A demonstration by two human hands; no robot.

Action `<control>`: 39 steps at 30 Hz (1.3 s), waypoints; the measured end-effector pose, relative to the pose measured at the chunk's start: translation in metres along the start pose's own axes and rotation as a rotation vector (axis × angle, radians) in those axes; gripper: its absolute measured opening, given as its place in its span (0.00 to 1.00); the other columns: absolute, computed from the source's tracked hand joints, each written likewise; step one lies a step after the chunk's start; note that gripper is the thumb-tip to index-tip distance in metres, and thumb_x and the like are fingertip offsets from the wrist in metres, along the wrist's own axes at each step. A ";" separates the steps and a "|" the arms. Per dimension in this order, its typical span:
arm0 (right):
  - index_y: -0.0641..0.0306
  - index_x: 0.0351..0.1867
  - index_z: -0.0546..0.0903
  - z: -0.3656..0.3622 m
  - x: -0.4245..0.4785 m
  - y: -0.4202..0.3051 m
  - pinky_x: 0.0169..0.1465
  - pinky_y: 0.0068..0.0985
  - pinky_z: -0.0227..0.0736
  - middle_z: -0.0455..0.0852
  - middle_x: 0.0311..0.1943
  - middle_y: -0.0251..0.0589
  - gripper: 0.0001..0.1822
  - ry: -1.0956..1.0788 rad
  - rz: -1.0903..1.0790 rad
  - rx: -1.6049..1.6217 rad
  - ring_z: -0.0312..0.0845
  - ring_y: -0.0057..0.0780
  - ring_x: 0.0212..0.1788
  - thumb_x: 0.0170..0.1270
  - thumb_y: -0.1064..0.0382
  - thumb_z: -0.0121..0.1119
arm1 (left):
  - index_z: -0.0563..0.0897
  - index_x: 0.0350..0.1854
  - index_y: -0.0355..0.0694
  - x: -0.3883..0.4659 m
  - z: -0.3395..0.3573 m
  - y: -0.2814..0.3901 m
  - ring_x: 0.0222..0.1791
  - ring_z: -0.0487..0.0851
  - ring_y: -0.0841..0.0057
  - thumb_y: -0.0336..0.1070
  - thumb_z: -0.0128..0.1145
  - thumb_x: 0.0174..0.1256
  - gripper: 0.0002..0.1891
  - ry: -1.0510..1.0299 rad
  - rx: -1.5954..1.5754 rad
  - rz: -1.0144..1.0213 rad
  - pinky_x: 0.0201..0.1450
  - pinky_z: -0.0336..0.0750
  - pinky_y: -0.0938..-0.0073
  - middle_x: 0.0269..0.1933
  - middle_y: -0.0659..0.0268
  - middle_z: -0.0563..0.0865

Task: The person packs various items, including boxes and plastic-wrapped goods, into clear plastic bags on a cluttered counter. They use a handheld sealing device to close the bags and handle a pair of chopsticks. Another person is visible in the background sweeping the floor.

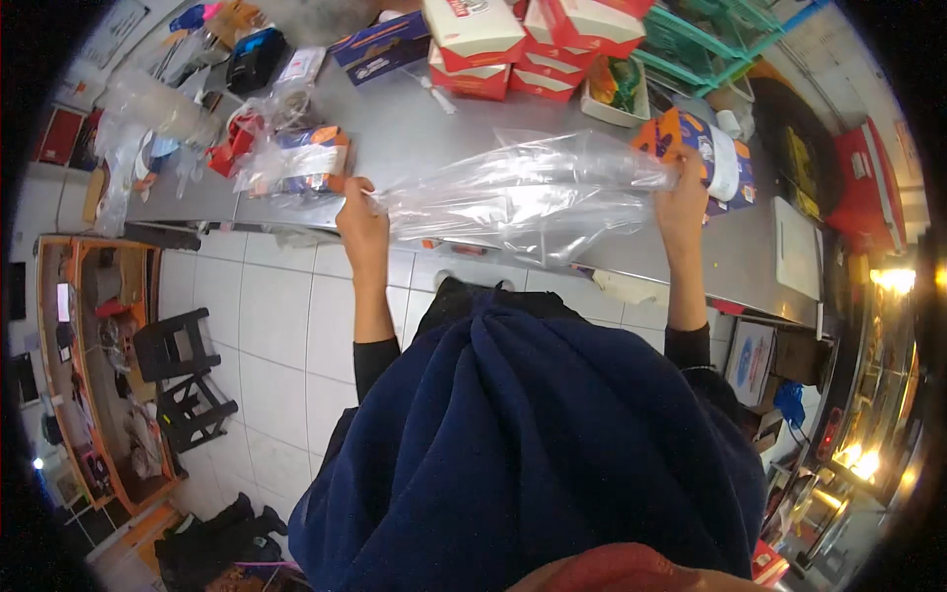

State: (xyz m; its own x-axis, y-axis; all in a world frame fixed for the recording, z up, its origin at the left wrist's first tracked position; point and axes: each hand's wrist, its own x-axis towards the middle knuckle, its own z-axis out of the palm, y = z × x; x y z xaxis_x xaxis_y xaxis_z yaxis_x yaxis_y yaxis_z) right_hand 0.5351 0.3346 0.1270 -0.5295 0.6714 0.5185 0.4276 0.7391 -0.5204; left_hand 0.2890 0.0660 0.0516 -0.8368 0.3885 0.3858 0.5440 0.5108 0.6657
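A wide sheet of clear plastic, apparently a bag or film (pixel 510 196), is stretched between my two hands over the front edge of a steel worktable (pixel 473 118). My left hand (pixel 364 218) pinches its left end. The other end is gripped in my right hand (pixel 681 192). Just behind my right hand lies a purple and orange printed box (pixel 729 166) with a white band around it. A similar banded package (pixel 311 159), partly under clear plastic, sits beyond my left hand.
Red and white cartons (pixel 473 44) are stacked at the back, beside a white tray of sachets (pixel 618 89) and green plastic baskets (pixel 703 44). A white board (pixel 797 240) lies on the table's right end. Black stools (pixel 181 377) stand on the tiled floor at left; a lit display cabinet (pixel 873 385) is at right.
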 end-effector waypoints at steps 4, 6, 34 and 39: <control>0.63 0.49 0.66 0.035 0.029 -0.003 0.47 0.30 0.66 0.74 0.43 0.50 0.37 -0.250 -0.023 0.003 0.71 0.44 0.48 0.35 0.57 0.70 | 0.75 0.34 0.39 -0.014 0.014 -0.019 0.30 0.81 0.59 0.42 0.60 0.45 0.16 -0.379 0.038 -0.170 0.34 0.73 0.67 0.26 0.51 0.80; 0.66 0.51 0.66 0.062 0.046 -0.015 0.51 0.33 0.63 0.71 0.47 0.53 0.40 -0.354 -0.221 -0.022 0.67 0.45 0.52 0.35 0.52 0.70 | 0.76 0.39 0.34 -0.031 0.040 -0.027 0.38 0.80 0.58 0.55 0.60 0.45 0.27 -0.778 0.142 -0.235 0.41 0.72 0.65 0.34 0.47 0.81; 0.60 0.47 0.72 0.133 -0.017 0.052 0.50 0.35 0.66 0.72 0.48 0.49 0.29 -0.888 -0.329 -0.075 0.68 0.45 0.52 0.39 0.60 0.64 | 0.51 0.64 0.35 0.026 0.177 0.019 0.66 0.50 0.55 0.52 0.68 0.34 0.54 -1.118 0.080 0.860 0.65 0.53 0.64 0.67 0.57 0.49; 0.53 0.62 0.57 0.111 -0.019 0.055 0.59 0.38 0.58 0.59 0.59 0.50 0.50 -0.877 -0.381 -0.412 0.58 0.50 0.59 0.32 0.50 0.69 | 0.41 0.67 0.48 0.048 0.136 0.043 0.67 0.48 0.59 0.59 0.67 0.30 0.61 -1.227 0.575 0.528 0.61 0.50 0.44 0.69 0.64 0.40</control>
State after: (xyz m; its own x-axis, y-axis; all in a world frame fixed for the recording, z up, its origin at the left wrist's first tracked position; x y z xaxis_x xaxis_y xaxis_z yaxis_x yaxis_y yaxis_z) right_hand 0.4868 0.3565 0.0137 -0.9582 0.2366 -0.1611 0.2499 0.9659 -0.0678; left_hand 0.2804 0.2109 0.0124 -0.1177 0.8726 -0.4740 0.9615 0.2195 0.1654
